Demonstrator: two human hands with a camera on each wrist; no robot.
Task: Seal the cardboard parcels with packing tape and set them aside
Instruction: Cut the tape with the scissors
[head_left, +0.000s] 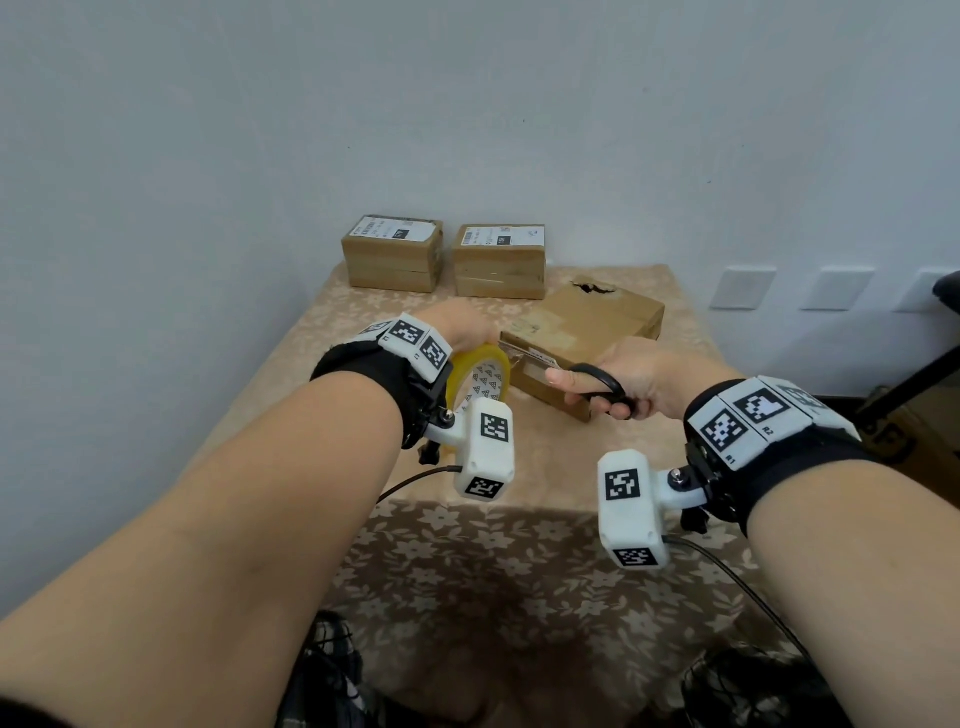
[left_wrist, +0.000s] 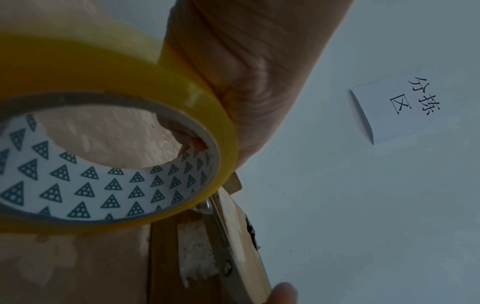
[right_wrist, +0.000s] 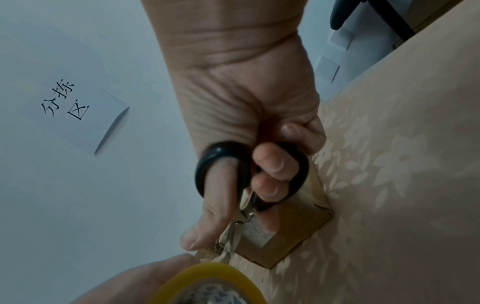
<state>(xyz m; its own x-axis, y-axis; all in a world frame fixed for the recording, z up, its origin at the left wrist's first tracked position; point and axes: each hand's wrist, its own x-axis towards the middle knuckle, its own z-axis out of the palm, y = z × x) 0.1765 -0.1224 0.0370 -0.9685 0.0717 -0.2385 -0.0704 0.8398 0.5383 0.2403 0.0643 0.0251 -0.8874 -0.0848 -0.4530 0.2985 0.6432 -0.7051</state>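
Flat brown parcel, torn hole, worn label patch

Left hand fingers hidden behind tape roll; parcel labels unreadable

Flat parcel mid-table, angled. Two smaller parcels side by side behind it at far edge: left parcel, right parcel. Tape roll just left of flat parcel's near corner; scissors before it, right of roll.
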